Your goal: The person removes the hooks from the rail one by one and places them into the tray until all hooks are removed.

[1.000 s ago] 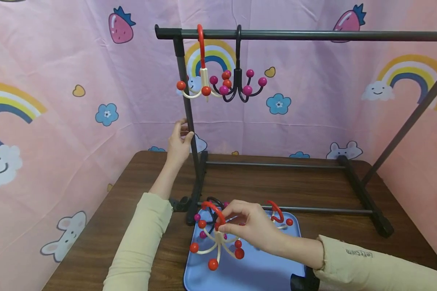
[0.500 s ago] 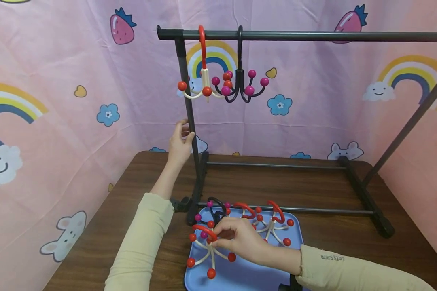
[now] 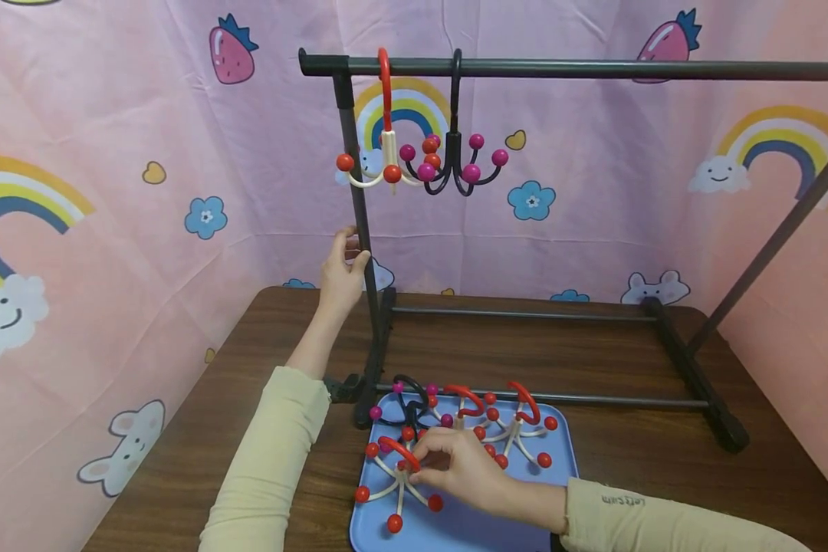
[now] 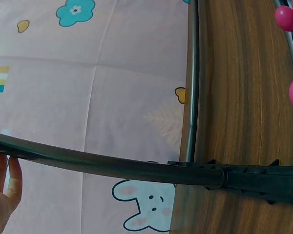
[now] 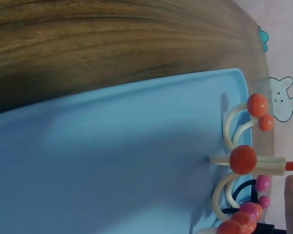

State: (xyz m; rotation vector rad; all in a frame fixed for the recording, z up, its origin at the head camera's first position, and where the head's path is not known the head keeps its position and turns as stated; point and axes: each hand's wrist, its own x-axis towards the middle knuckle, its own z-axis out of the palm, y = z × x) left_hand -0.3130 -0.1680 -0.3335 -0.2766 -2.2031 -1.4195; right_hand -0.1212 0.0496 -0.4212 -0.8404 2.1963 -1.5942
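Observation:
My right hand (image 3: 465, 471) pinches a cream multi-arm hook hanger (image 3: 401, 478) near the base of its red hook. Red balls tip its curved arms, and it stands low over the front left of the blue tray (image 3: 469, 529). In the right wrist view its cream stem (image 5: 271, 166) lies sideways, with fingertips (image 5: 292, 197) beside it. At the rack's left post (image 3: 360, 215), my left hand (image 3: 341, 276) holds on, thumb in front and fingers behind. Farther back on the tray lie a black hanger (image 3: 410, 414) with magenta balls and two red-and-cream hangers (image 3: 517, 429), one partly behind my right hand.
From the rack's top bar (image 3: 593, 69) hang a red-and-cream hanger (image 3: 389, 149) and a black hanger (image 3: 453, 146). The rack's lower bars (image 3: 628, 399) cross the brown table (image 3: 524, 353) behind the tray. A patterned cloth (image 3: 262, 153) surrounds the table.
My right hand has come down and slightly left with the red-and-cream hanger, to low over the tray's front left. The hangers behind it now show more. My left hand stays on the post.

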